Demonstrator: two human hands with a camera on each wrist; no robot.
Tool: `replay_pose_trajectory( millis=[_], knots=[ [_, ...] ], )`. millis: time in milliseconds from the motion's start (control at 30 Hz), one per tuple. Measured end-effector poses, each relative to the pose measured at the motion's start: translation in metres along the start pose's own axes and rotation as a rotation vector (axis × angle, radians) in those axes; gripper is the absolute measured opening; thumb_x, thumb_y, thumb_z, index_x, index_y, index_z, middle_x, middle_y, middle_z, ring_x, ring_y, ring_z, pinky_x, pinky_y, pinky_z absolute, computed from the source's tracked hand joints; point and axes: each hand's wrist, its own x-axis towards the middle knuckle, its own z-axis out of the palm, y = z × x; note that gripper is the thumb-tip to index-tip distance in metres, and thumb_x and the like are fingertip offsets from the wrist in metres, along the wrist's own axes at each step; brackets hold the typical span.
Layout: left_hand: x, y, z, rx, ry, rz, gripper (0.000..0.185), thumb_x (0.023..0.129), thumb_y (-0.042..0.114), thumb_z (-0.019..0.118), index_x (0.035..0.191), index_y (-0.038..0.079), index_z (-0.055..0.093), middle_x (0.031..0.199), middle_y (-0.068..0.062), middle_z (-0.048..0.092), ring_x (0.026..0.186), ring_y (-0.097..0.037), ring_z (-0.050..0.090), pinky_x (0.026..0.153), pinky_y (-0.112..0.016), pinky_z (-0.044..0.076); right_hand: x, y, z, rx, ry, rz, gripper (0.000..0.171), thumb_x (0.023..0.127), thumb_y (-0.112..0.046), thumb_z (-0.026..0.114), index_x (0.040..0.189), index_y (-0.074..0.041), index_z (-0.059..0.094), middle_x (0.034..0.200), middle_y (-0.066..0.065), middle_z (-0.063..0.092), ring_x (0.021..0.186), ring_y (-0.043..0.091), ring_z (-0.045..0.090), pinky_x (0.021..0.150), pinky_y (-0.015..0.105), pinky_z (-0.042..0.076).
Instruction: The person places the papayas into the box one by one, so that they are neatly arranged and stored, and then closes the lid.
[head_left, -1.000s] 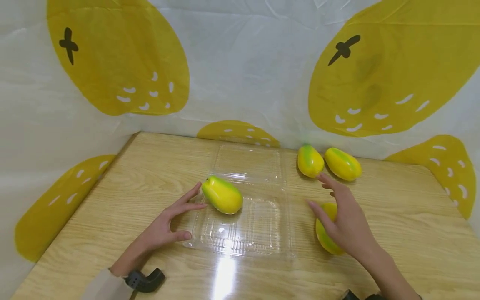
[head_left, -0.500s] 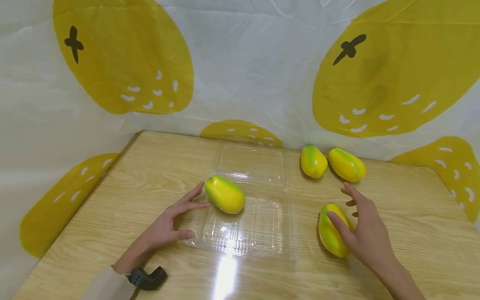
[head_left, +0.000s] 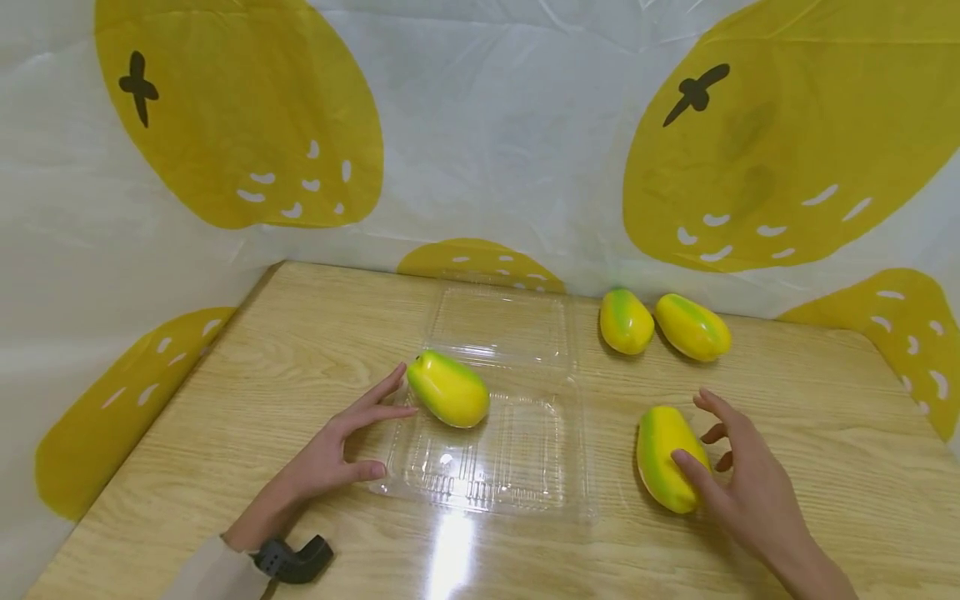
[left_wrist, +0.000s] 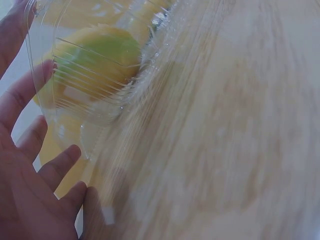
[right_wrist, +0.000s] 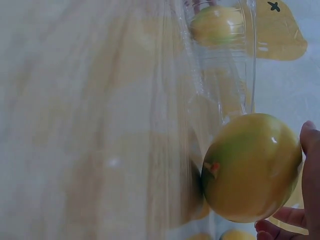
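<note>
A yellow-green mango [head_left: 447, 398] lies in the back left corner of an open clear plastic clamshell box [head_left: 487, 475]. My left hand [head_left: 378, 433] rests flat on the table, its straight fingers touching the box's left edge beside that mango. In the left wrist view the mango [left_wrist: 95, 70] shows through the box wall [left_wrist: 75, 115]. A second mango [head_left: 660, 454] lies on the table right of the box. My right hand [head_left: 690, 427] cups it, thumb on top and fingers curved behind. The right wrist view shows this mango [right_wrist: 250, 167] close up.
Two more mangoes [head_left: 626, 321] [head_left: 692, 327] lie side by side at the back of the wooden table [head_left: 300, 333]. The box's lid [head_left: 502, 325] lies open toward the back. A white sheet with yellow fruit prints [head_left: 487, 150] walls in the table behind and on both sides.
My right hand drew back from the far mangoes toward me and settled round the near mango on the right. The left hand and the mango in the box stayed put.
</note>
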Motion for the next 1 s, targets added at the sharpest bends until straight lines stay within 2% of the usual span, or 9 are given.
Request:
replay_pose_trajectory(
  millis=[267,467,533,733,867,1000],
  knots=[
    [-0.001,0.0,0.0,-0.005,0.002,-0.008,0.064,0.079,0.027,0.077,0.136,0.012,0.053,0.159,-0.012,0.012,0.142,-0.033,0.02,0.105,-0.067,0.012,-0.01,0.003,-0.001,0.013,-0.014,-0.027,0.082,0.076,-0.01,0.079,0.146,-0.009,0.036,0.131,0.009,0.051,0.085,0.003,0.047,0.056,0.014,0.038],
    [-0.001,-0.002,0.0,-0.004,0.002,0.006,0.065,0.078,0.025,0.078,0.136,0.012,0.053,0.159,-0.013,0.012,0.142,-0.033,0.02,0.113,-0.043,0.013,-0.019,0.007,0.002,0.012,-0.024,-0.002,0.077,0.079,-0.016,0.079,0.144,-0.008,0.039,0.131,0.004,0.051,0.079,0.004,0.048,0.052,0.016,0.038],
    [-0.001,-0.002,0.0,-0.002,0.0,0.009,0.065,0.078,0.025,0.078,0.137,0.013,0.053,0.159,-0.013,0.012,0.142,-0.034,0.021,0.113,-0.04,0.013,-0.022,0.009,0.004,0.033,-0.031,-0.006,0.077,0.08,-0.016,0.078,0.144,-0.007,0.038,0.132,0.004,0.05,0.083,0.003,0.048,0.054,0.014,0.039],
    [-0.001,-0.002,0.0,-0.004,-0.005,0.002,0.064,0.079,0.028,0.077,0.137,0.013,0.052,0.159,-0.013,0.011,0.142,-0.033,0.021,0.108,-0.06,0.012,-0.025,0.014,0.009,0.085,-0.037,-0.039,0.075,0.083,-0.016,0.076,0.145,-0.004,0.036,0.134,0.011,0.048,0.09,-0.001,0.047,0.059,0.011,0.042],
    [-0.001,0.0,0.0,-0.008,-0.002,-0.007,0.064,0.08,0.031,0.076,0.137,0.011,0.052,0.159,-0.013,0.011,0.142,-0.033,0.019,0.109,-0.059,0.011,-0.027,0.009,0.013,0.106,-0.06,0.026,0.075,0.084,-0.016,0.074,0.146,-0.008,0.035,0.133,0.015,0.049,0.09,-0.001,0.049,0.057,0.014,0.046],
    [-0.001,0.001,0.0,-0.01,0.002,-0.015,0.064,0.082,0.037,0.074,0.137,0.012,0.052,0.159,-0.013,0.011,0.143,-0.033,0.018,0.108,-0.061,0.011,-0.027,0.003,0.016,0.08,-0.089,0.098,0.075,0.083,-0.014,0.075,0.147,-0.013,0.035,0.135,0.011,0.048,0.088,0.001,0.051,0.057,0.02,0.048]
  ],
)
